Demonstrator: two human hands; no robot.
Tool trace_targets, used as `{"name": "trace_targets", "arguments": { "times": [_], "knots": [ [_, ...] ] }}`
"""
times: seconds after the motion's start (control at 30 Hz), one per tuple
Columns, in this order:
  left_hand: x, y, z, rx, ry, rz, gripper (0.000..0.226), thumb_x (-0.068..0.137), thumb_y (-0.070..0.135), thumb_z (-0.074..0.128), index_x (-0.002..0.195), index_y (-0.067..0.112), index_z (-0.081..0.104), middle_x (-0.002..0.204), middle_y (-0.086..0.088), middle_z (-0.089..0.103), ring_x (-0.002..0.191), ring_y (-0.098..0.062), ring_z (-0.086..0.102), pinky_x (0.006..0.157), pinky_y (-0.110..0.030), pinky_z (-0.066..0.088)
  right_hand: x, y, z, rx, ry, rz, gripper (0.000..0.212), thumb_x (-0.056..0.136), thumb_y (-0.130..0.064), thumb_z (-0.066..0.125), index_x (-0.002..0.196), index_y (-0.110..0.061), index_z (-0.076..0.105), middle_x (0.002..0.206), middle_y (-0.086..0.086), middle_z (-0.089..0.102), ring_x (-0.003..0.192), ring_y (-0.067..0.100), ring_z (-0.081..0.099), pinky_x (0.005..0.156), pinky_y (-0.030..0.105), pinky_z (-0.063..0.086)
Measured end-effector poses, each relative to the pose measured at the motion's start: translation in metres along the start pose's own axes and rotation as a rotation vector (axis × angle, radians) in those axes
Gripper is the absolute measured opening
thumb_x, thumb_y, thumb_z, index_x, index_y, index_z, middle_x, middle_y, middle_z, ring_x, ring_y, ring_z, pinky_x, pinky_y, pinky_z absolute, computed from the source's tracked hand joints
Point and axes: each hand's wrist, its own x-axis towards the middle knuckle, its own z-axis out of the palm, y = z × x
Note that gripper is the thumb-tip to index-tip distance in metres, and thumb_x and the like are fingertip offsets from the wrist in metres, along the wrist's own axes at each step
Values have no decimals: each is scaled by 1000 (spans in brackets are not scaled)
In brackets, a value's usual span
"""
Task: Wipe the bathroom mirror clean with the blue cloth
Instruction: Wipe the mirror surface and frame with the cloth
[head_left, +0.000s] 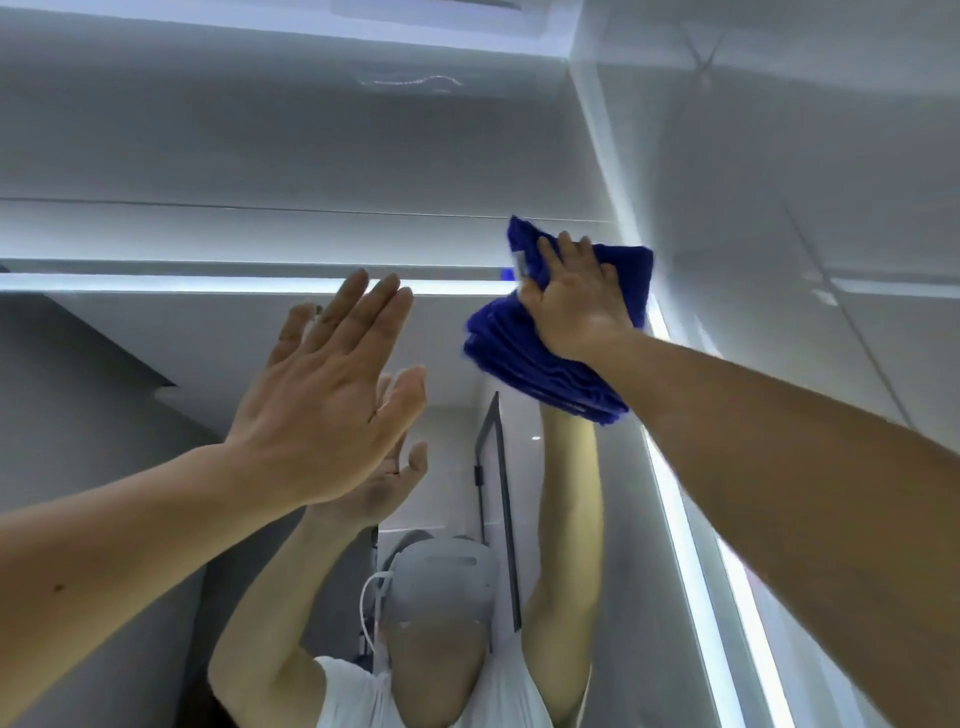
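The bathroom mirror (218, 353) fills the lower left and middle of the view, with lit strips along its top and right edges. My right hand (574, 301) presses a folded blue cloth (524, 358) flat against the glass at the mirror's upper right corner. My left hand (332, 395) is raised with fingers spread, its fingertips touching or nearly touching the glass left of the cloth. Both arms and a person in a white shirt are reflected below.
A bright light strip (691, 545) runs down the mirror's right edge and another (156, 283) along its top. A white wall (805, 208) stands to the right. The white ceiling (260, 130) is above. A dark door frame (501, 493) is reflected.
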Motion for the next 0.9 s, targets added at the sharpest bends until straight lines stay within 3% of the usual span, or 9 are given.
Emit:
{"name": "trace_targets", "arguments": {
  "times": [0.1,0.37,0.63,0.77,0.9],
  "knots": [
    [-4,0,3,-5,7,21,71,90,57,2,153,29,-15,158,15,-28,139,3,-33,117,-28,-20,4,31,-6,0,1,115,62,104,-46,18,157,-16,7,165,8,1,151,25,-2,120,42,5],
    [-19,7,9,-67,15,43,69,92,56,4,152,27,-16,156,15,-30,140,3,-32,121,-34,-13,-13,25,1,-61,31,128,64,103,-46,15,157,-13,5,164,12,1,150,29,1,121,41,7],
    [-47,7,17,-123,-8,18,66,95,51,8,154,25,-8,159,12,-22,142,0,-29,121,-34,-13,-69,7,18,-23,93,273,63,103,-45,20,157,-12,10,164,13,8,150,30,5,121,42,8],
    [-54,12,23,-163,-15,12,67,96,51,10,155,24,-4,162,11,-15,143,0,-27,119,-31,-15,-110,4,26,-20,108,291,63,104,-48,17,157,-15,11,164,11,11,150,29,7,122,42,7],
    [-68,17,39,-152,-26,7,69,96,51,13,157,21,0,164,6,-10,147,-5,-20,121,-36,-10,-159,3,36,5,149,281,61,102,-41,27,156,-16,16,163,10,16,150,29,9,122,40,6]
  ]
}}
